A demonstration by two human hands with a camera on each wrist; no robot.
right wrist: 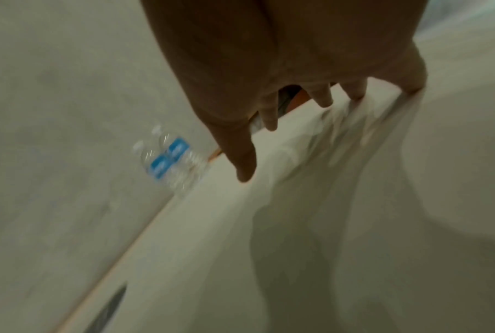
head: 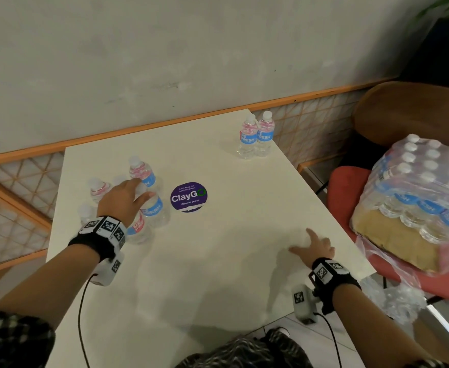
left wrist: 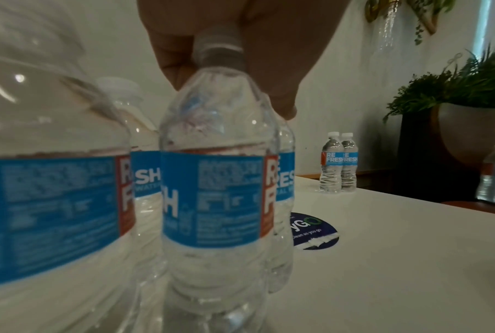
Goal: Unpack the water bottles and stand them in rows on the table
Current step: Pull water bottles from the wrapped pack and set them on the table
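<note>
Several clear water bottles with blue and red labels stand clustered [head: 98,189] at the left of the white table [head: 218,274]. My left hand [head: 123,200] reaches over them. In the left wrist view my left hand [left wrist: 220,33] pinches the cap of one upright bottle [left wrist: 218,191], thumb on one side and a finger on the other; this bottle [head: 155,208] stands at the cluster's right. Two more bottles [head: 256,136] [left wrist: 339,162] [right wrist: 169,160] stand together at the far right corner. My right hand [head: 315,247] [right wrist: 283,101] hovers over the table's right side, fingers spread, holding nothing.
A shrink-wrapped pack of bottles [head: 417,197] lies on a red chair [head: 345,187] right of the table, with torn plastic [head: 393,296] hanging below. A round purple sticker [head: 188,197] [left wrist: 314,232] marks the table's middle. A wall runs behind; a potted plant [left wrist: 468,90] stands beyond.
</note>
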